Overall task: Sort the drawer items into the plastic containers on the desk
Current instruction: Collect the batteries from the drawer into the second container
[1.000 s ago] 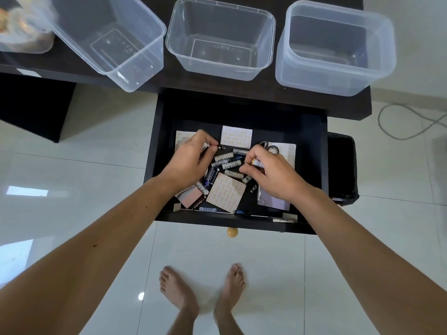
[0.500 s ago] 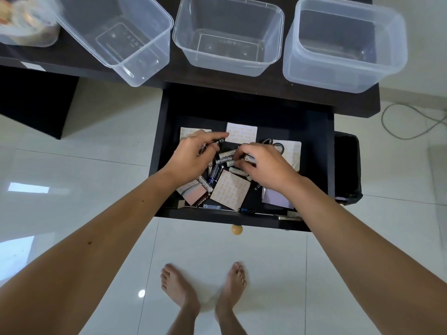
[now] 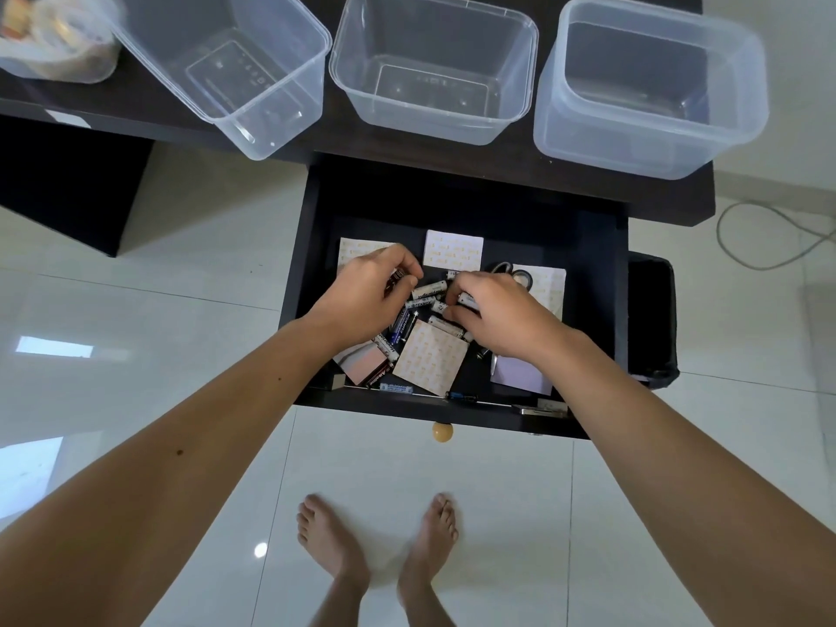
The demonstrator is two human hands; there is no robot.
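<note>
The black drawer (image 3: pixel 312 273) is pulled open below the desk. Inside lie several batteries (image 3: pixel 427 291), patterned paper squares (image 3: pixel 429 357), a pink pad (image 3: pixel 362 364), a lilac pad (image 3: pixel 520 377) and scissors (image 3: pixel 509 270). My left hand (image 3: pixel 366 294) is curled over the battery pile with a dark battery pinched in its fingers. My right hand (image 3: pixel 502 314) is closed on white batteries beside it. Three clear plastic containers stand on the desk: the left one (image 3: pixel 235 65) tilted, the middle one (image 3: pixel 434 70) and the right one (image 3: pixel 647 83).
A plastic bag with contents (image 3: pixel 54 43) sits at the desk's far left. A black bin (image 3: pixel 651 319) stands right of the drawer, a cable (image 3: pixel 769 237) lies on the white tile floor. The drawer knob (image 3: pixel 442 432) sticks out above my bare feet (image 3: pixel 380 554).
Both hands have drawn closer together over the battery pile. My right hand slid left from the lilac pad and closed on batteries; my left fingers curled in.
</note>
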